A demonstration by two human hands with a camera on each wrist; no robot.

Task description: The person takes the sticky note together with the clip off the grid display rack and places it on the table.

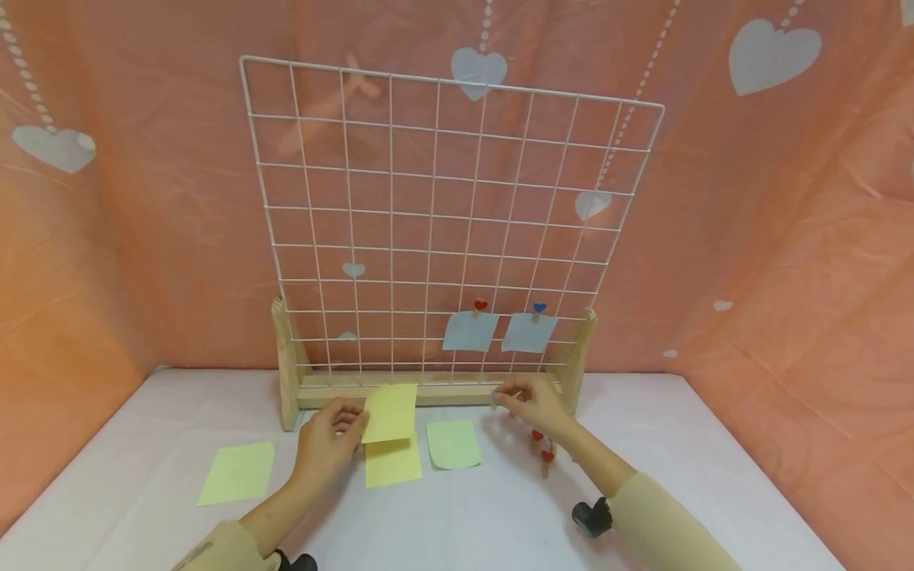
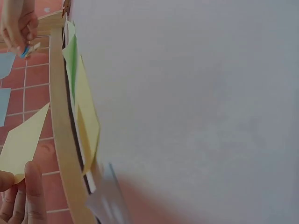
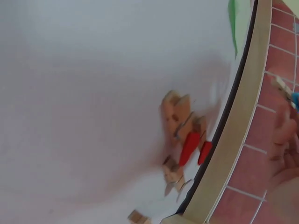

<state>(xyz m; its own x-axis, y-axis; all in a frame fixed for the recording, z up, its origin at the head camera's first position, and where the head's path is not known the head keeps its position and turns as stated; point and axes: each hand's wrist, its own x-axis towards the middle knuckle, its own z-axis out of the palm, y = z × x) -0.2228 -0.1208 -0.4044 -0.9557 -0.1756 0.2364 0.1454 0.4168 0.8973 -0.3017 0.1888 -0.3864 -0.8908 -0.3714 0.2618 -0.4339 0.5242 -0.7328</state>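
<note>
The left hand [image 1: 330,441] pinches a yellow paper note [image 1: 390,412] by its edge and lifts it up off the tabletop [image 1: 500,515]. Its fingers [image 2: 32,191] curl onto the note's corner. The note is in the air, just in front of the wooden base [image 1: 428,392] of the white wire grid [image 1: 443,222].

The right hand [image 1: 531,403] pinches a small wooden clip [image 2: 29,49] with a blue bit on it. Its fingers are bent close around the clip. This hand is near the bottom of the grid, to the right of the lifted note.

On the tabletop lie another yellow note [image 1: 393,464], a green note [image 1: 453,444] and a lighter green note [image 1: 238,472]. A little pile of clips with red hearts [image 3: 184,140] lies by the right wrist. Two blue notes [image 1: 470,331] hang on the grid, held by clips.
</note>
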